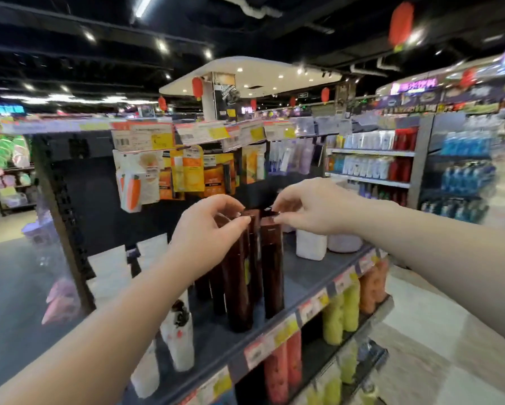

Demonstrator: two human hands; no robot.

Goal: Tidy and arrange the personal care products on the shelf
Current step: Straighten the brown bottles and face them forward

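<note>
Your left hand (210, 229) curls over the top of the front brown bottle (238, 293) and pinches its cap. Your right hand (306, 210) pinches the top of the right brown bottle (272, 273) with its fingertips. Both bottles stand up tall, with caps up and the long side going up and down. They stand just beside each other in the middle of the dark shelf (306, 276). More brown bottles (217, 290) stand close behind them on the left. The front brown bottle is near the shelf's front edge, where the price tags (274, 337) run. To the right there is bare shelf, then a white tub (311, 245). To the left, white bottles (178, 337) stand near. Hanging packs (187, 171) hang above the bottle tops.
</note>
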